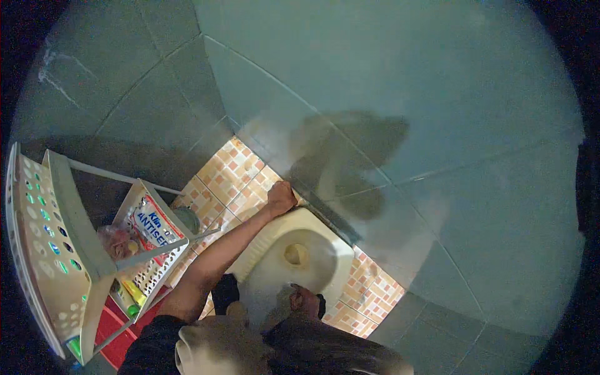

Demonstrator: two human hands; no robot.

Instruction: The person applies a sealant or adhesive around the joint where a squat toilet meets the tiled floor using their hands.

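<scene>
My left arm reaches out over the tiled floor from the lower left. At its end my left hand (282, 196) is closed, low by the wall at the far rim of a cream squat toilet (253, 250). What the fingers hold, if anything, is hidden. A dark, yellowish-stained opening (296, 254) shows in the toilet's bowl. Over the near part of the bowl, in shadow, is what looks like my right hand (304, 303). Its fingers are too dark and blurred to read.
On the left stands a white plastic rack (69, 250) with perforated shelves. It holds a red, white and blue packet (153, 228), a clear plastic bag (117, 242) and a yellow tube with a green cap (132, 294). Grey tiled walls (437, 125) meet the orange-and-cream floor (369, 287).
</scene>
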